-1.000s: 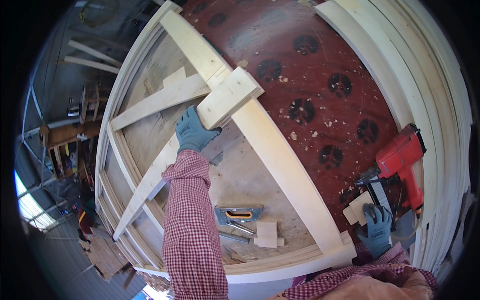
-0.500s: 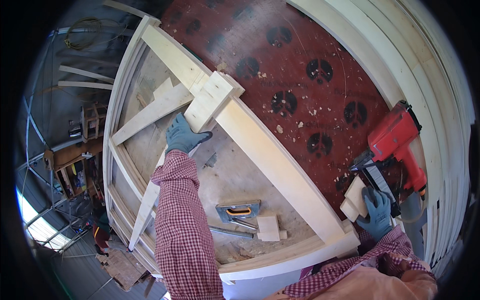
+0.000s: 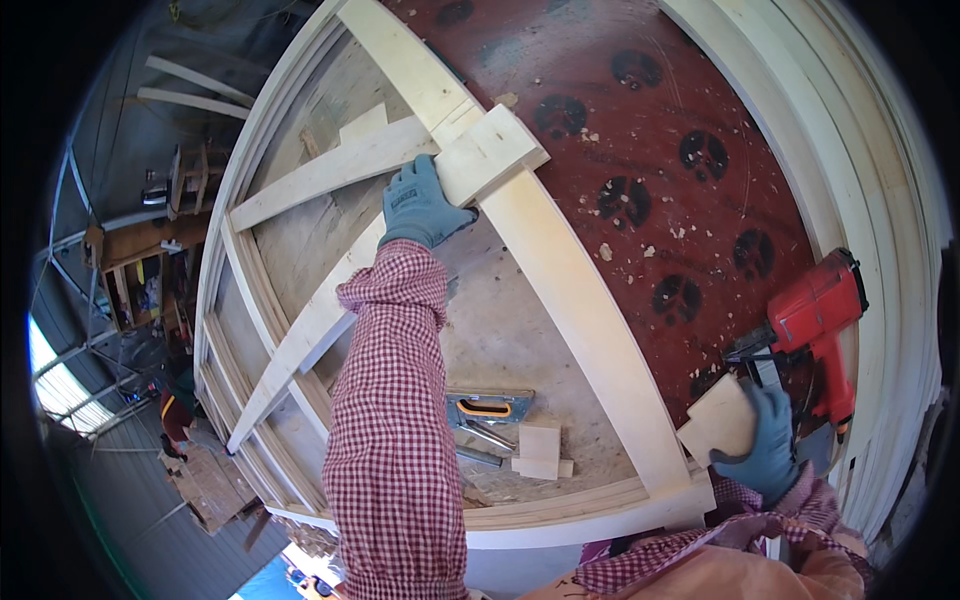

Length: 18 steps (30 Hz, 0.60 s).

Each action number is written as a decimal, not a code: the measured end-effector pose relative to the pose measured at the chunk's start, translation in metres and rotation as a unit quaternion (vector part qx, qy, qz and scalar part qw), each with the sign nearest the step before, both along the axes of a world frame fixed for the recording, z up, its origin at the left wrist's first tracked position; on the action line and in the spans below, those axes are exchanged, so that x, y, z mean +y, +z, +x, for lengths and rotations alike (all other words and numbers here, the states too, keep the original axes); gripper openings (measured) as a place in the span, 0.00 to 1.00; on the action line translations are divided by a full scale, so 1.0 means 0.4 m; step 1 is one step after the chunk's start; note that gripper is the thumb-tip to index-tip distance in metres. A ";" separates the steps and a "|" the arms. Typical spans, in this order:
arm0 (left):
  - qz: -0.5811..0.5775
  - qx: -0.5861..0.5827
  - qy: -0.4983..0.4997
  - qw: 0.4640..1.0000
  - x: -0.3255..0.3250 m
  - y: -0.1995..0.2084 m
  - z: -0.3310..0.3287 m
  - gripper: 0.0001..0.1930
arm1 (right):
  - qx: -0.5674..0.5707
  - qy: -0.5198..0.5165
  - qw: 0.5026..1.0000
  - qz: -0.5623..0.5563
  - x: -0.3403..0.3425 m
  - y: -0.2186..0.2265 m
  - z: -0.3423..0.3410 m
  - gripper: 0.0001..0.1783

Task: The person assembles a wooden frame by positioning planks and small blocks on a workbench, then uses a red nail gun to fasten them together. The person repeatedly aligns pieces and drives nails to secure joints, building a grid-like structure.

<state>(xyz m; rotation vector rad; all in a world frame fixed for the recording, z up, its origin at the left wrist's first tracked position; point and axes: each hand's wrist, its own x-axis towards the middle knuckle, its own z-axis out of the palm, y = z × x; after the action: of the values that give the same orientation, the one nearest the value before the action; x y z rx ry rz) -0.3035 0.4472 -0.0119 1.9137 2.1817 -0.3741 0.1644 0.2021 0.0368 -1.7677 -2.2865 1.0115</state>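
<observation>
My left hand (image 3: 418, 205), in a blue-grey glove, lies across the upper end of a slanting wooden slat (image 3: 300, 345). Its fingers are over one side, with the thumb at the other. Against that end sits a flat rectangular wood block (image 3: 490, 155), lying across a long curved wooden rib (image 3: 570, 290). At the lower right my gloved right hand (image 3: 768, 445) is closed on a small pale wood block (image 3: 722, 418). Just beyond that hand, a red nail gun (image 3: 815, 305) rests on the dark red board.
Inside the wooden frame lie a blue-grey hand tool with a yellow-edged grip (image 3: 490, 407), a metal rod (image 3: 478, 456) and small wood pieces (image 3: 540, 450). Wood chips dot the red board (image 3: 640, 240). Long curved boards (image 3: 850, 150) line the right side; shelving (image 3: 150, 270) stands left.
The view has shifted, so the frame sits differently in it. My right hand has turned with its wood block, beside the nail gun. My left hand stays at the slat's end.
</observation>
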 end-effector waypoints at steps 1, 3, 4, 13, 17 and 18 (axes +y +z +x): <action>-0.004 -0.005 0.004 1.000 0.003 -0.007 -0.005 0.49 | 0.042 -0.004 0.999 0.023 0.051 0.028 -0.002 0.56; -0.005 -0.007 0.009 1.000 0.002 -0.007 -0.001 0.48 | 0.124 -0.003 0.984 0.124 0.177 0.026 -0.030 0.54; -0.003 -0.006 0.014 1.000 0.004 -0.002 -0.002 0.47 | 0.170 0.006 0.964 0.205 0.267 0.011 -0.060 0.53; 0.024 -0.019 0.008 1.000 0.003 -0.015 -0.005 0.46 | 0.201 -0.233 0.951 0.044 0.803 -0.250 -0.480 0.55; 0.028 -0.027 0.008 0.999 -0.004 -0.018 -0.007 0.46 | 0.237 -0.217 0.945 0.063 0.798 -0.291 -0.527 0.56; 0.029 -0.027 0.009 0.999 -0.004 -0.019 -0.008 0.46 | 0.247 -0.218 0.942 0.064 0.800 -0.295 -0.529 0.56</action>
<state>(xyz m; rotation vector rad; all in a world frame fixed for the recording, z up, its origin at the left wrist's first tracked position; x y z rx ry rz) -0.3068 0.4458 -0.0197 1.9106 2.1959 -0.2554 -0.0473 0.5223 -0.0812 -1.6269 -1.5383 1.0375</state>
